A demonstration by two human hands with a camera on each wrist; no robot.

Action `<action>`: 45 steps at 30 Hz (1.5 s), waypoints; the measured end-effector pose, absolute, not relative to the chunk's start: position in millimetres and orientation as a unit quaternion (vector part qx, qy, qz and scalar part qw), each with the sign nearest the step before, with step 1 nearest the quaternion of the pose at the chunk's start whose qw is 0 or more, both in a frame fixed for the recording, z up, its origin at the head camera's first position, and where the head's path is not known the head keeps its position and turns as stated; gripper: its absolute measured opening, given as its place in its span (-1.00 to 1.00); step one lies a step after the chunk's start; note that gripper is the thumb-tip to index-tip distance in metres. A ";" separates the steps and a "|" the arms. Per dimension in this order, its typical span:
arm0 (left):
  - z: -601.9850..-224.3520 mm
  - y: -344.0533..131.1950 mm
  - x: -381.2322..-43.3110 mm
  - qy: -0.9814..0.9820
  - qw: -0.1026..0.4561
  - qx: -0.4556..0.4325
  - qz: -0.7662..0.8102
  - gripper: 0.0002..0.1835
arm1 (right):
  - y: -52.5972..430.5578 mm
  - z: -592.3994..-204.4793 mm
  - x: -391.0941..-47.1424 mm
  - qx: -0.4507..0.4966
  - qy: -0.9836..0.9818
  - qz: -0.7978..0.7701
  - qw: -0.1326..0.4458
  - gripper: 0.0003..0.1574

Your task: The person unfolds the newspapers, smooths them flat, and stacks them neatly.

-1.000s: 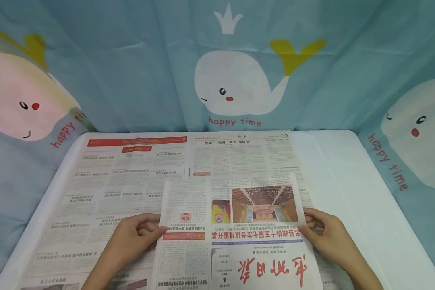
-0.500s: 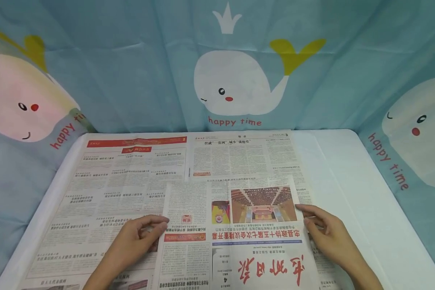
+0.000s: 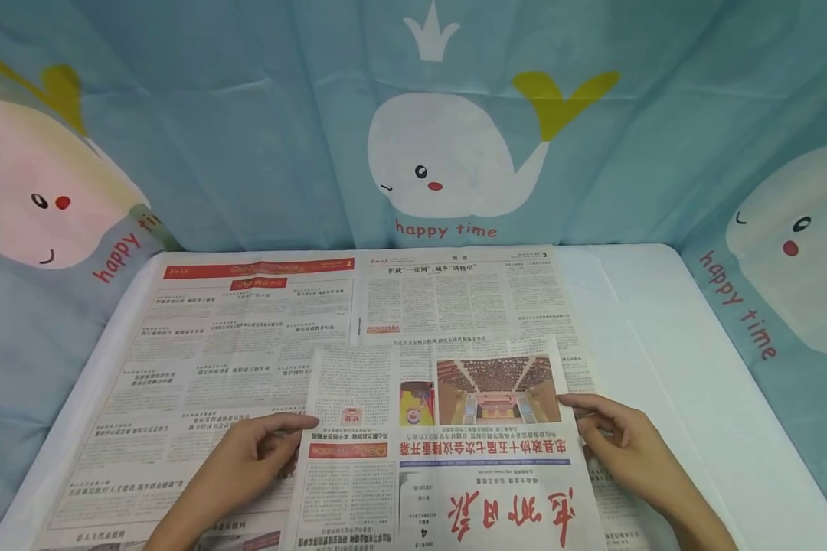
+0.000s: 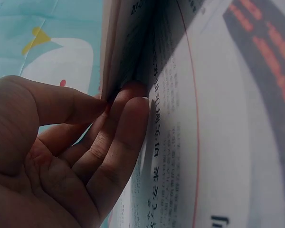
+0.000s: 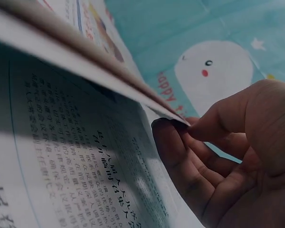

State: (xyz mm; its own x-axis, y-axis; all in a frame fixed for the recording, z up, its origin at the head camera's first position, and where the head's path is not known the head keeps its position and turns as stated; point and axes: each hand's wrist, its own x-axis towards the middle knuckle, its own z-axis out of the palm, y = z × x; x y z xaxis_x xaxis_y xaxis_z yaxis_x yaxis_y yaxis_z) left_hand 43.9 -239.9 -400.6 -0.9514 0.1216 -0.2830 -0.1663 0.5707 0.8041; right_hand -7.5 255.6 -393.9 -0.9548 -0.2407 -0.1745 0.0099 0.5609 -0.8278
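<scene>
A folded newspaper (image 3: pixel 485 451) with red and black print lies upside down to me, over a larger spread-out newspaper (image 3: pixel 172 383). In the head view my left hand (image 3: pixel 258 455) is at its left edge, index finger reaching onto the margin. My right hand (image 3: pixel 623 448) holds the opposite edge, index finger along the photo's side. The left wrist view shows the fingertips (image 4: pixel 133 111) pinching the raised paper edge (image 4: pixel 107 57). From the right wrist, thumb and fingers (image 5: pixel 173 142) pinch the lifted edge (image 5: pixel 133 90), with a printed page below it.
The spread newspaper covers the left and middle of a white table (image 3: pixel 668 367), whose bare surface shows at the right. A blue curtain (image 3: pixel 282 153) printed with white whales stands behind and along both sides.
The folded newspaper's top edge has come slightly nearer, uncovering a headline beneath. Both hands have shifted their fingers: thumbs that showed on top are now out of sight, index fingers stretched forward.
</scene>
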 end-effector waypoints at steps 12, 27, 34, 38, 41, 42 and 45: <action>-397.7 -240.9 42.9 0.871 0.163 -0.038 0.462 -0.73 | 259.7 -390.8 -8.4 -0.083 0.840 -0.509 0.168 -0.51; -396.6 -242.3 40.4 0.866 0.171 -0.036 0.469 -0.71 | 259.7 -391.2 -8.9 -0.072 0.831 -0.522 0.179 -0.50; -397.0 -241.7 40.7 0.866 0.166 -0.029 0.470 -0.73 | 260.2 -392.7 -9.8 -0.078 0.831 -0.521 0.179 -0.49; -397.9 -241.7 41.4 0.865 0.162 -0.024 0.474 -0.73 | 259.0 -392.9 -10.6 -0.071 0.834 -0.517 0.178 -0.49; -398.5 -242.5 42.0 0.861 0.161 -0.015 0.483 -0.72 | 257.6 -393.4 -11.3 -0.054 0.838 -0.513 0.179 -0.49; -398.7 -242.8 42.1 0.859 0.161 -0.013 0.486 -0.71 | 257.3 -393.9 -11.5 -0.049 0.840 -0.510 0.179 -0.49; -399.8 -243.2 42.6 0.854 0.158 -0.005 0.496 -0.70 | 256.9 -395.6 -11.6 -0.037 0.847 -0.501 0.177 -0.47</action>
